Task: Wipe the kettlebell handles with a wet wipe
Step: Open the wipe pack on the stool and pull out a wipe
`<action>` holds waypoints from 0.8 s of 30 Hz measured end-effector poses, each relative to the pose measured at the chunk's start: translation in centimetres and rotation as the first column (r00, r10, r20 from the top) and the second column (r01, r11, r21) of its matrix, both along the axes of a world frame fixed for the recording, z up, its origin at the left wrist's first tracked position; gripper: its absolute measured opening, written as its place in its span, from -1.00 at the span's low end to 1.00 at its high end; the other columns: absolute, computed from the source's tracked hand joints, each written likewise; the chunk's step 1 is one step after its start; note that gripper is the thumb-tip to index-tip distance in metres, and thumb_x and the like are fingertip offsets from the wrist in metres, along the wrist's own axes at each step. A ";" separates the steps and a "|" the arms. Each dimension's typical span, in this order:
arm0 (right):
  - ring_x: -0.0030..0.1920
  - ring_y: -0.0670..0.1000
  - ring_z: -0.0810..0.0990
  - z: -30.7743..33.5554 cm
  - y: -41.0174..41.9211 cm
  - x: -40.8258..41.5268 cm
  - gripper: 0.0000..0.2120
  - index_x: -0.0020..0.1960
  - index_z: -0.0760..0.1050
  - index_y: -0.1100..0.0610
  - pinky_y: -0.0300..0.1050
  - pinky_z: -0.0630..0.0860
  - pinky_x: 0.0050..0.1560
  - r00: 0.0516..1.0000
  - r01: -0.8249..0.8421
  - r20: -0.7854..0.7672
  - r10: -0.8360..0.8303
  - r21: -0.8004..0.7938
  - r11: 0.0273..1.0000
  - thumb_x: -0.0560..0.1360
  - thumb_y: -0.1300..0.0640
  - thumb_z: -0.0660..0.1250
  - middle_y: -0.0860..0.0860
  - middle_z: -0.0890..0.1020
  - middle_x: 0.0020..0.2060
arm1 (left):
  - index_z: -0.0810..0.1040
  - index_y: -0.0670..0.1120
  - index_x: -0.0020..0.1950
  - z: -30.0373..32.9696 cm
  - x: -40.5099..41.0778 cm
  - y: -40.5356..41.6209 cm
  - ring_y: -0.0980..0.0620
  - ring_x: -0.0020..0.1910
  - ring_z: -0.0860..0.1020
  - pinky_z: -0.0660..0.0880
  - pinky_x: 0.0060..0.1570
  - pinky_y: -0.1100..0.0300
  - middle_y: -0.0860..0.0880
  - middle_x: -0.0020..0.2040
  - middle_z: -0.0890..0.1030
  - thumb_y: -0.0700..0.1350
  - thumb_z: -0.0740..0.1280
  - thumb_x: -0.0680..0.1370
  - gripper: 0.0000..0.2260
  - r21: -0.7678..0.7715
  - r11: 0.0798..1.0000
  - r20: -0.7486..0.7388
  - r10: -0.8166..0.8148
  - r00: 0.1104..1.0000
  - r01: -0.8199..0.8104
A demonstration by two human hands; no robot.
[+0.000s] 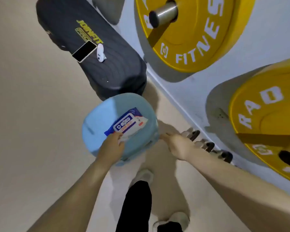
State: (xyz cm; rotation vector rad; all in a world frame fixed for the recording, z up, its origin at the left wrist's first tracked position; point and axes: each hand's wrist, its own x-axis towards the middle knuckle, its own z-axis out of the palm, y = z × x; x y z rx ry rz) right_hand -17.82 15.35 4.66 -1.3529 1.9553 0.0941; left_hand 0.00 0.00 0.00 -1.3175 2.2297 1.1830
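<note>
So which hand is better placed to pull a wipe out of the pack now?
The left hand. Its fingers already touch the white wipe at the near end of the pack on the blue stool. The right hand is open, beside the stool, off the pack.

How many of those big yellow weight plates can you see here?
2. One yellow plate hangs on a metal peg on the wall at the top; the second yellow plate is at the right edge, partly cut off. Others may lie outside the view.
</note>
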 end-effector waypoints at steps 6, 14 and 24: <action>0.27 0.26 0.46 -9.0 -8.8 2.0 -0.47 0.29 0.43 0.23 0.21 0.46 0.21 0.998 -0.046 -0.059 0.031 -0.277 0.960 0.33 0.34 0.39 0.23 0.45 0.32 | 0.34 -0.19 0.37 -6.6 1.5 -2.8 -0.14 0.40 0.27 0.21 0.33 0.11 -0.16 0.45 0.26 -0.13 0.40 0.46 -0.48 -0.073 0.994 -0.094 0.078 0.993 -0.084; -0.11 0.28 0.60 -11.6 -12.5 1.5 -0.40 0.13 0.55 0.20 0.11 0.56 -0.11 0.959 -0.253 -0.184 0.217 -0.201 0.946 0.13 0.10 0.60 0.21 0.61 0.07 | 0.32 -0.06 0.37 -10.3 -0.7 -3.3 -0.09 0.29 0.38 0.30 0.26 0.00 -0.07 0.32 0.43 0.11 0.45 0.37 -0.35 -0.116 0.971 -0.122 0.193 0.974 -0.207; 0.11 0.25 0.52 -11.0 -14.4 -0.9 -0.46 0.27 0.46 0.11 0.15 0.51 0.04 0.868 -0.483 -0.191 0.458 -0.115 0.868 0.37 -0.06 0.45 0.12 0.49 0.31 | 0.29 -0.11 0.43 -11.7 -0.1 -3.1 -0.13 0.33 0.34 0.31 0.25 -0.01 -0.11 0.36 0.41 0.12 0.49 0.31 -0.22 -0.248 0.965 -0.117 0.058 0.991 -0.086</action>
